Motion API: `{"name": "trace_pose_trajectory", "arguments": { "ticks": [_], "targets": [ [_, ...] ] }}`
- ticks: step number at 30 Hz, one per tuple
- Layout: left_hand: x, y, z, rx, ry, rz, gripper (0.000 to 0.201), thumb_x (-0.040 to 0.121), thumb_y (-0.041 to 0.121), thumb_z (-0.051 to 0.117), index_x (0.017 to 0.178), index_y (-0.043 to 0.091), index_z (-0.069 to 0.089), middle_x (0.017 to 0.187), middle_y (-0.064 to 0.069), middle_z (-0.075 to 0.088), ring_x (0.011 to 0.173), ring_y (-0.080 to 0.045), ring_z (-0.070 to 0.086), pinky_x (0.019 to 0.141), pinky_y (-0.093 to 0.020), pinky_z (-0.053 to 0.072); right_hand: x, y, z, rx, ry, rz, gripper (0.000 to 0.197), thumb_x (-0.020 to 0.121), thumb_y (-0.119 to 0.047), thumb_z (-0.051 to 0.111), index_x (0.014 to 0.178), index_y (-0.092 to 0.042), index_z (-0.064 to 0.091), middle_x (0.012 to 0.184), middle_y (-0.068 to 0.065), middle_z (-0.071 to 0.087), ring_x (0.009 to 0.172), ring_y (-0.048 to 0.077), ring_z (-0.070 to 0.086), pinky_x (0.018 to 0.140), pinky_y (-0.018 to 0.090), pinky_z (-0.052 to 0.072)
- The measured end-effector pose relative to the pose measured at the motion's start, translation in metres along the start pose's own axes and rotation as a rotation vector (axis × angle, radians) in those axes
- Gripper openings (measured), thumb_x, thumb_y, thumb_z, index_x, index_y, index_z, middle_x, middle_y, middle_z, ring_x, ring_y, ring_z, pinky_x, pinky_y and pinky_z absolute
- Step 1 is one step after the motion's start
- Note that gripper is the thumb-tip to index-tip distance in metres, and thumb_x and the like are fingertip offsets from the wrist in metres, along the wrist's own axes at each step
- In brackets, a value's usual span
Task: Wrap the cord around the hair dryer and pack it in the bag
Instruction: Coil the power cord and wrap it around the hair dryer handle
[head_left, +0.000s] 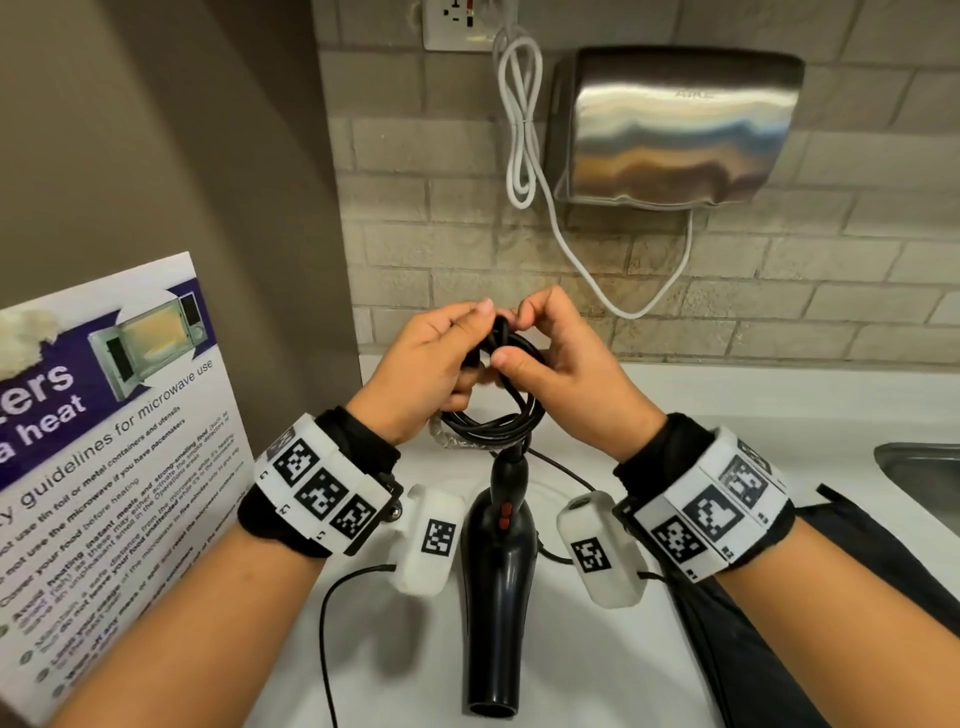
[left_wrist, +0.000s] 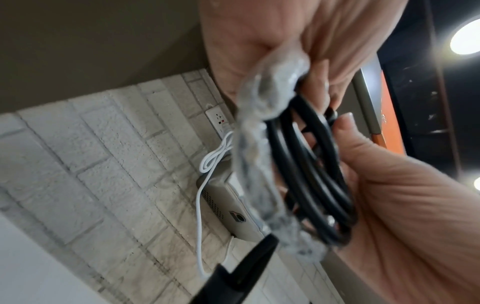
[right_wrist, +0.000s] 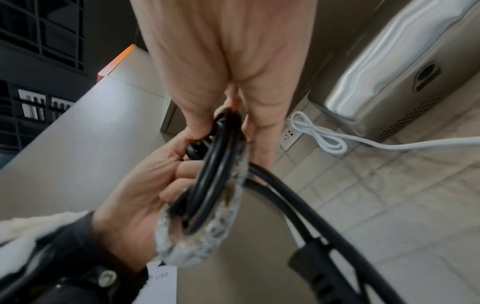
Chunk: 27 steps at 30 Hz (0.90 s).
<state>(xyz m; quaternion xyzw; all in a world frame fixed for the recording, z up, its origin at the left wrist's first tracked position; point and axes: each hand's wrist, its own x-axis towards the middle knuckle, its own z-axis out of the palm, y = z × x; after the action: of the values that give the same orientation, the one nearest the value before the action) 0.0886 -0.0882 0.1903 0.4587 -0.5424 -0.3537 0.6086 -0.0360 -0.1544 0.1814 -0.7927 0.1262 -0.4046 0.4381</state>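
A black hair dryer (head_left: 497, 566) lies on the white counter (head_left: 701, 395), nozzle towards me. Its black cord (head_left: 511, 410) is gathered into several loops that hang above the handle. Both hands hold the top of the loops. My left hand (head_left: 457, 343) grips the bundle with curled fingers. My right hand (head_left: 515, 338) pinches a strand between thumb and bent forefinger. A crinkled clear plastic sleeve (left_wrist: 257, 123) covers part of the cord (left_wrist: 311, 164). The right wrist view shows the coil (right_wrist: 213, 164) between both palms. A dark bag (head_left: 769, 613) lies under my right forearm.
A steel hand dryer (head_left: 670, 124) hangs on the brick wall, with a bundled white cable (head_left: 519, 130) running to a wall socket (head_left: 457, 23). A microwave poster (head_left: 114, 441) stands at the left. A steel sink (head_left: 919, 478) sits at the right edge.
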Motion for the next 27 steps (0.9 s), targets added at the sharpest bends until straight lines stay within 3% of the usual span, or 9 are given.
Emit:
{"name": "trace_pose_trajectory", "arguments": {
  "ticks": [2, 5, 8, 11, 15, 18, 21, 24, 27],
  "targets": [
    [-0.001, -0.003, 0.0, 0.013, -0.001, 0.002, 0.028, 0.098, 0.024, 0.034, 0.09, 0.015, 0.059, 0.048, 0.009, 0.039, 0.037, -0.001, 0.024, 0.035, -0.014, 0.017, -0.002, 0.002, -0.002, 0.01, -0.069, 0.0, 0.027, 0.088, -0.008, 0.053, 0.085, -0.025, 0.033, 0.092, -0.002, 0.048, 0.061, 0.017, 0.062, 0.063, 0.034, 0.053],
    [-0.001, -0.004, 0.0, 0.025, -0.015, 0.005, 0.022, 0.095, 0.027, 0.038, 0.094, 0.016, 0.056, 0.056, 0.005, 0.035, 0.039, -0.002, 0.024, 0.035, -0.014, 0.019, -0.002, 0.006, 0.001, -0.037, -0.034, -0.039, 0.023, 0.084, -0.016, 0.052, 0.093, -0.032, 0.037, 0.097, -0.005, 0.049, 0.053, 0.012, 0.051, 0.056, 0.027, 0.045],
    [-0.002, -0.005, -0.002, 0.065, -0.051, 0.018, 0.016, 0.084, 0.021, 0.053, 0.098, 0.014, 0.05, 0.053, 0.01, 0.041, 0.039, 0.001, 0.031, 0.036, -0.014, 0.025, -0.001, 0.01, 0.004, -0.041, 0.039, -0.058, 0.028, 0.083, -0.018, 0.049, 0.102, -0.036, 0.044, 0.101, -0.017, 0.053, 0.053, 0.005, 0.047, 0.057, 0.022, 0.044],
    [-0.002, -0.009, -0.004, 0.101, 0.0, 0.005, 0.02, 0.087, 0.005, 0.054, 0.104, 0.013, 0.045, 0.048, 0.009, 0.046, 0.038, 0.0, 0.036, 0.037, -0.015, 0.029, -0.002, 0.011, 0.005, -0.057, 0.098, -0.054, 0.028, 0.086, -0.013, 0.051, 0.104, -0.034, 0.049, 0.095, -0.013, 0.058, 0.054, 0.003, 0.051, 0.059, 0.018, 0.045],
    [-0.001, -0.011, -0.005, 0.048, 0.055, 0.008, 0.018, 0.085, 0.004, 0.057, 0.091, 0.014, 0.043, 0.062, 0.002, 0.041, 0.04, 0.0, 0.039, 0.038, -0.015, 0.032, -0.001, 0.012, 0.007, -0.07, 0.143, -0.029, 0.026, 0.09, -0.005, 0.053, 0.106, -0.026, 0.054, 0.09, -0.01, 0.061, 0.058, 0.003, 0.054, 0.062, 0.02, 0.048],
    [0.0, -0.011, -0.007, 0.009, 0.081, 0.038, 0.02, 0.076, 0.009, 0.064, 0.088, 0.014, 0.048, 0.06, 0.004, 0.046, 0.043, -0.002, 0.039, 0.039, -0.015, 0.034, 0.001, 0.011, 0.009, 0.016, 0.172, -0.055, 0.027, 0.088, 0.001, 0.054, 0.099, -0.024, 0.056, 0.09, -0.008, 0.062, 0.064, 0.008, 0.055, 0.063, 0.02, 0.048],
    [0.001, -0.011, -0.008, -0.015, 0.084, 0.059, 0.025, 0.072, 0.017, 0.065, 0.092, 0.016, 0.052, 0.055, 0.011, 0.051, 0.046, -0.005, 0.039, 0.042, -0.016, 0.036, 0.003, 0.011, 0.011, 0.092, 0.214, -0.093, 0.028, 0.085, 0.003, 0.057, 0.094, -0.024, 0.058, 0.087, -0.01, 0.061, 0.066, 0.004, 0.055, 0.062, 0.017, 0.047],
    [-0.001, -0.009, -0.006, -0.057, 0.067, 0.028, 0.033, 0.074, 0.03, 0.059, 0.101, 0.012, 0.053, 0.064, 0.002, 0.047, 0.044, -0.003, 0.036, 0.042, -0.017, 0.036, 0.002, 0.012, 0.015, 0.136, 0.223, -0.152, 0.024, 0.078, -0.004, 0.058, 0.087, -0.026, 0.059, 0.083, -0.015, 0.065, 0.07, 0.002, 0.059, 0.063, 0.016, 0.047],
    [-0.003, -0.006, -0.004, 0.023, 0.066, 0.044, 0.038, 0.073, 0.038, 0.056, 0.097, 0.009, 0.059, 0.065, -0.005, 0.04, 0.041, -0.002, 0.031, 0.038, -0.016, 0.03, 0.001, 0.016, 0.019, 0.173, 0.211, -0.185, 0.018, 0.075, -0.003, 0.058, 0.081, -0.02, 0.057, 0.08, -0.008, 0.063, 0.068, 0.0, 0.058, 0.061, 0.016, 0.047]
  ]
}}
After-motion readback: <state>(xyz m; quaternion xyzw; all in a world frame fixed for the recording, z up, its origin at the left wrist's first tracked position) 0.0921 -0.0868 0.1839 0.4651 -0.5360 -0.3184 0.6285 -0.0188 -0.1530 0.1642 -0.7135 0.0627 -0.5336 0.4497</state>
